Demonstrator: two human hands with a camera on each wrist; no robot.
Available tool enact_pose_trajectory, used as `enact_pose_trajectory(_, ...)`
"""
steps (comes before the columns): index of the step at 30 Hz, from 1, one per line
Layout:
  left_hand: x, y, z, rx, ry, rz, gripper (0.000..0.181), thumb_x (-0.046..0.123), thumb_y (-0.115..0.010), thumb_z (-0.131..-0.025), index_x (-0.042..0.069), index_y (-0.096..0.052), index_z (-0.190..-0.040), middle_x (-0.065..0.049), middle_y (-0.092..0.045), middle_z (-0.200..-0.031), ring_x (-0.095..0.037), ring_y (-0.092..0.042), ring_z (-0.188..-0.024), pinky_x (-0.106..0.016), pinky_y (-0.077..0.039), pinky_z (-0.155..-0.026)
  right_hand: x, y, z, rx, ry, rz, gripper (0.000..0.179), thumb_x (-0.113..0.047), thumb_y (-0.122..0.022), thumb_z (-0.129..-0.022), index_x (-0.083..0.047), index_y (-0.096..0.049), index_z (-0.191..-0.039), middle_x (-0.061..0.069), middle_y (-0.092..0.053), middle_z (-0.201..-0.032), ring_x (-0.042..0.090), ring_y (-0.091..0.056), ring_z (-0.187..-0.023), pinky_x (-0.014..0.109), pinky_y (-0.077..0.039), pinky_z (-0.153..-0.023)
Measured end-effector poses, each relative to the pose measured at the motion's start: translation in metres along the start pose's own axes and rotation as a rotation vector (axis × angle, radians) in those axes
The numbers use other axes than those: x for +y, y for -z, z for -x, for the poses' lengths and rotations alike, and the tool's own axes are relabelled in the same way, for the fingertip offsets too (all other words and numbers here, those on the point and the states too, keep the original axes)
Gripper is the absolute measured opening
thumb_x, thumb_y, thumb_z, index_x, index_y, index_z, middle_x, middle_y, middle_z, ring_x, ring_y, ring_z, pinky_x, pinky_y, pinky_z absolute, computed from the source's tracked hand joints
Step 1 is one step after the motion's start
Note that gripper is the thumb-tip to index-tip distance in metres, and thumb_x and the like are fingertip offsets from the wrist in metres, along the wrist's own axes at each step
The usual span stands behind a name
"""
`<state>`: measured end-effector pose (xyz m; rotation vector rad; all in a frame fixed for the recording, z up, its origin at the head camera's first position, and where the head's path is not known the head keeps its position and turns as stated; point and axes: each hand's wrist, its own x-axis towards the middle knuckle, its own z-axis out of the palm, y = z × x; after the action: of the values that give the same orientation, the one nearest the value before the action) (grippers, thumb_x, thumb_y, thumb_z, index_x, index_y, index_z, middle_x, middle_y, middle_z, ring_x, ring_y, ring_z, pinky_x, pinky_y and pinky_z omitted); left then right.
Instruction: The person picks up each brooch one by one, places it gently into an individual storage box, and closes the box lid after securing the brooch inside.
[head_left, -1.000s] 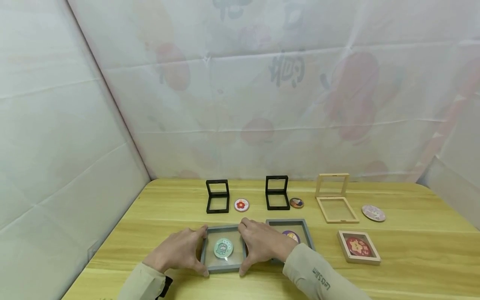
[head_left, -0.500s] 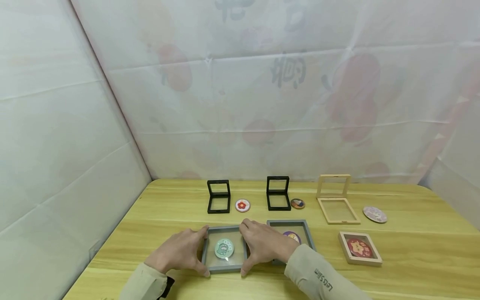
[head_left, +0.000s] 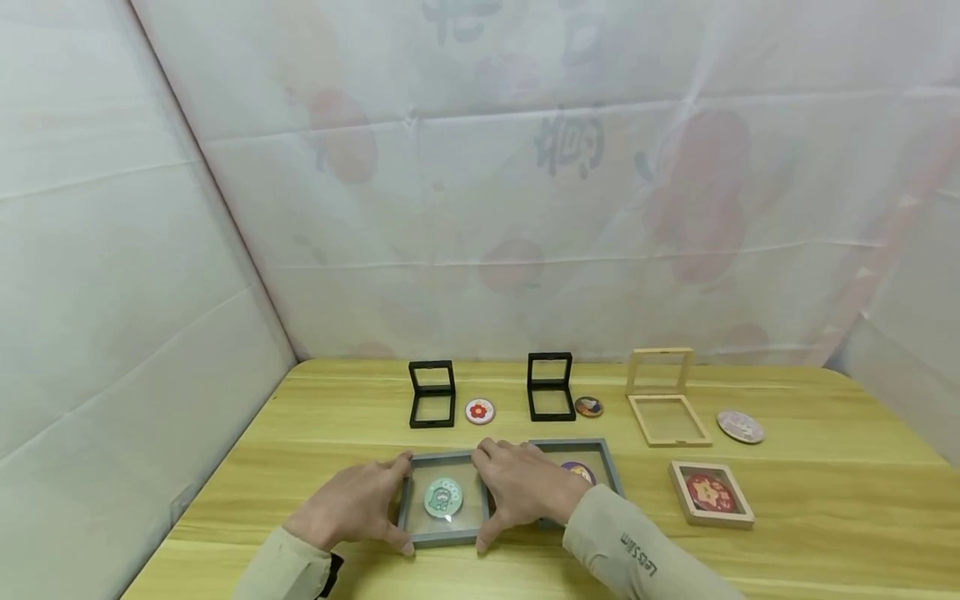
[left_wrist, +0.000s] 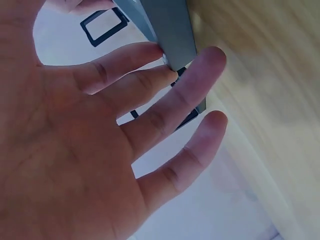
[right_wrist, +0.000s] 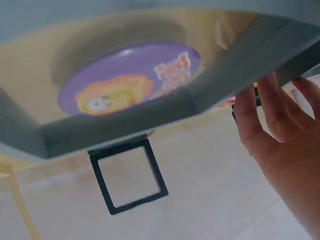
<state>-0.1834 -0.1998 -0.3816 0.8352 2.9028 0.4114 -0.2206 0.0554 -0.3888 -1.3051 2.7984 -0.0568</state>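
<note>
A grey display frame (head_left: 450, 540) lies near the table's front, with a round green badge (head_left: 443, 498) behind its clear film. My left hand (head_left: 352, 504) grips its left side, thumb at the front corner and fingertips at the back corner. On the right side, my right hand (head_left: 521, 483) grips it the same way. The left wrist view shows fingertips against the grey frame's edge (left_wrist: 172, 30), the other fingers spread past it. Under my right wrist lies a second grey frame (head_left: 611, 467), partly hidden, with a purple badge (right_wrist: 130, 80) inside.
Along the back stand two opened black frames, one left (head_left: 432, 389) and one mid-table (head_left: 550, 384), and an opened beige frame (head_left: 670, 443). Beside them lie a flower badge (head_left: 480, 410), a dark badge (head_left: 589, 407) and a pale badge (head_left: 741, 427). A closed beige frame (head_left: 720, 521) holds a red badge.
</note>
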Motion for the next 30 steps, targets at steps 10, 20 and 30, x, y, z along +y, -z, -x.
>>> enact_pose_trajectory(10,0.005,0.001,0.001,0.059,0.024,-0.083,0.071,0.047,-0.089,-0.071,-0.002,-0.065,-0.116,-0.03,-0.054,-0.14,-0.045,-0.062,-0.106,-0.063,-0.053,-0.084,0.007,0.014,-0.001,0.034,-0.055,-0.094,0.07,-0.061,-0.068,-0.09,-0.001,-0.061,-0.126,0.017,-0.061,-0.135,0.029,-0.065,-0.109,0.043,-0.057,-0.086)
enact_pose_trajectory(20,-0.01,0.003,-0.004,0.285,-0.029,-0.13,0.044,0.032,-0.079,-0.089,0.003,-0.066,-0.119,-0.016,-0.07,-0.117,-0.035,-0.062,-0.107,-0.061,-0.052,-0.088,0.041,0.02,-0.007,0.162,-0.082,-0.186,0.038,-0.034,-0.073,-0.095,0.001,-0.069,-0.111,0.012,-0.071,-0.104,0.02,-0.066,-0.08,0.035,-0.056,-0.069)
enact_pose_trajectory(30,-0.019,0.007,-0.013,0.31,0.005,-0.14,0.038,0.027,-0.077,-0.092,0.001,-0.067,-0.118,-0.018,-0.07,-0.117,-0.037,-0.062,-0.109,-0.061,-0.052,-0.088,0.057,0.023,-0.011,0.224,-0.052,-0.171,0.03,-0.027,-0.072,-0.096,0.001,-0.069,-0.102,0.011,-0.071,-0.089,0.009,-0.055,-0.061,0.025,-0.047,-0.054)
